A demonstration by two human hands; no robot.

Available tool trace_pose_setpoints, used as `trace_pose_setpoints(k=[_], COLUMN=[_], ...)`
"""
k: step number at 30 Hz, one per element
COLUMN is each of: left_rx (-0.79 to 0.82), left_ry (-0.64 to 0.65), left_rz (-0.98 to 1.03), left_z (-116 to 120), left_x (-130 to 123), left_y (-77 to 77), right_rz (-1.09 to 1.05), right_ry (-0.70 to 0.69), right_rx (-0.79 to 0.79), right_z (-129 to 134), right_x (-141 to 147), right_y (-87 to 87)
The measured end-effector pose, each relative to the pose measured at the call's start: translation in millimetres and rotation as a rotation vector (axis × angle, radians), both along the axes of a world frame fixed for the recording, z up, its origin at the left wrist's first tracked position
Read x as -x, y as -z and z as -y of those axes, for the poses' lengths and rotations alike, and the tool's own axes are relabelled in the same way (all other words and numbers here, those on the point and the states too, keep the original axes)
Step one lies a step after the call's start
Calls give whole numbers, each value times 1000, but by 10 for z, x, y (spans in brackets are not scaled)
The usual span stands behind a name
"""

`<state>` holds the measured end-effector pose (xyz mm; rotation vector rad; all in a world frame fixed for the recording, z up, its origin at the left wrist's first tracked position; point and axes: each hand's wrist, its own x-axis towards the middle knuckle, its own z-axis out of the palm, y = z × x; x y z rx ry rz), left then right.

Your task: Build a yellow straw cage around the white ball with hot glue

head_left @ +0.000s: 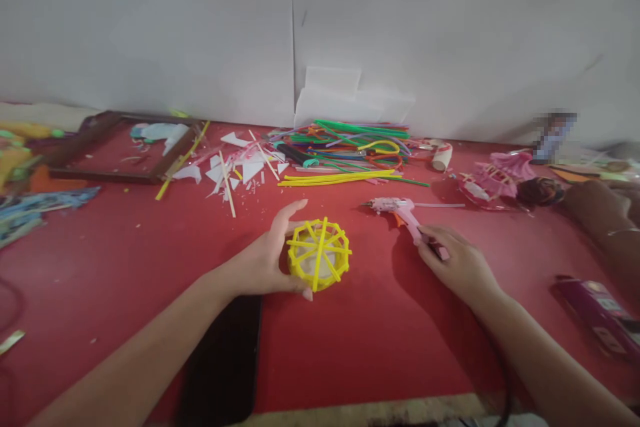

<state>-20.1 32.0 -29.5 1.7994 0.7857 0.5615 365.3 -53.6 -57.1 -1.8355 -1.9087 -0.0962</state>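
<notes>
Near the middle of the red table, my left hand (277, 252) grips a small round basket (320, 253) made of yellow pipe cleaners, thumb at the near side and fingers at the far side. Yellow strips cross its top like wheel spokes, and a pale disc shows beneath them. To the right, my right hand (457, 260) is closed around the handle end of a pink glue gun (397, 208). The gun's nozzle points left, and a glue stick (440, 205) sticks out of its back. A dark cord runs down from my right hand.
A black phone-like slab (225, 360) lies under my left forearm. Behind are colourful pipe cleaners (350, 147), white scraps (250, 167) and a brown frame (125, 147). Pink craft pieces (500, 177) and a purple box (595, 313) lie right, near another person's hand (600, 213).
</notes>
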Motion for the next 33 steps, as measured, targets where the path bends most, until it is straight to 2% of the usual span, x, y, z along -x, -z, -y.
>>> trace_pose_setpoints(k=[8, 16, 19, 21, 23, 26, 29, 31, 33], left_rx=[-22, -2, -35, -43, -37, 84, 245, 240, 190], left_ry=[86, -12, -47, -79, -107, -92, -46, -42, -52], left_rz=[-4, -9, 26, 42, 61, 153, 228, 225, 209], left_z=[-8, 2, 0, -1, 4, 24, 48, 58, 59], left_x=[58, 28, 20, 27, 36, 37, 21, 14, 23], left_y=[41, 88, 118, 131, 134, 120, 102, 106, 124], right_rz=[10, 53, 86, 125, 182, 260, 345, 403, 456], right_ry=[137, 256, 226, 191, 154, 75, -2, -30, -42], right_rx=[61, 25, 18, -10, -41, 18, 173, 288, 395], right_z=[-171, 38, 74, -13, -234, -821, -1576, -2035, -2378], right_x=[123, 60, 7, -10, -4, 50, 132, 168, 179], right_y=[5, 81, 21, -74, -209, -436, -599, -646, -648])
